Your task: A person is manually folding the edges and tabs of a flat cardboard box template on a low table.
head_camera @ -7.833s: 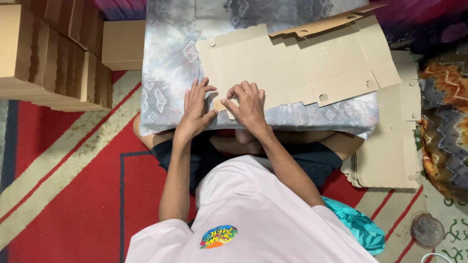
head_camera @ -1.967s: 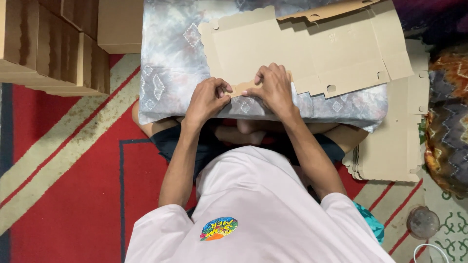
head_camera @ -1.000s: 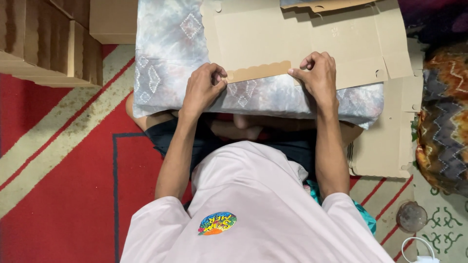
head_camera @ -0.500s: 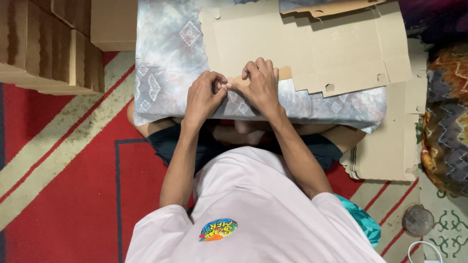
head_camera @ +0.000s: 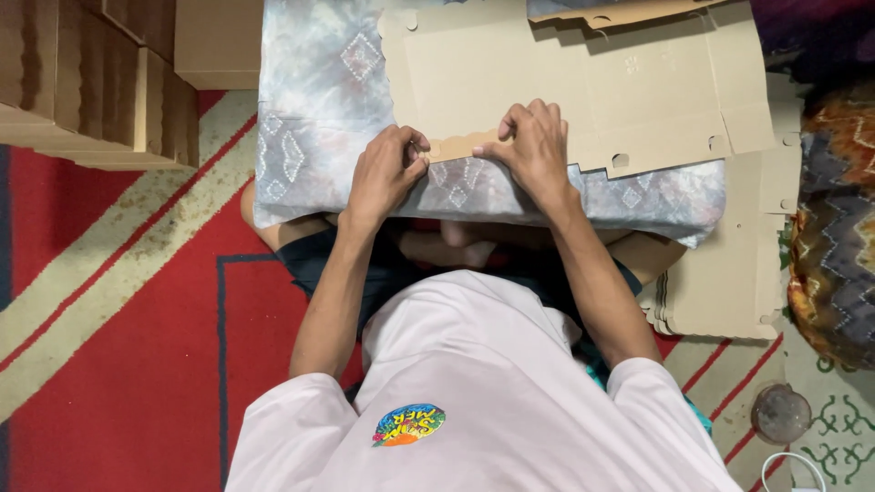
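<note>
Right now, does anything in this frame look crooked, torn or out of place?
Nothing stands out. The left hand and right hand press a folded flap on the flat cardboard sheet, which lies on the patterned cloth. The stack of cardboard sheets beside it looks tidy.

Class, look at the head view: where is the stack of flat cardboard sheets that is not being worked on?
The stack of flat cardboard sheets lies on the floor at the person's right, beside the right knee and partly under the patterned cloth, left of the zigzag cushion.
</note>
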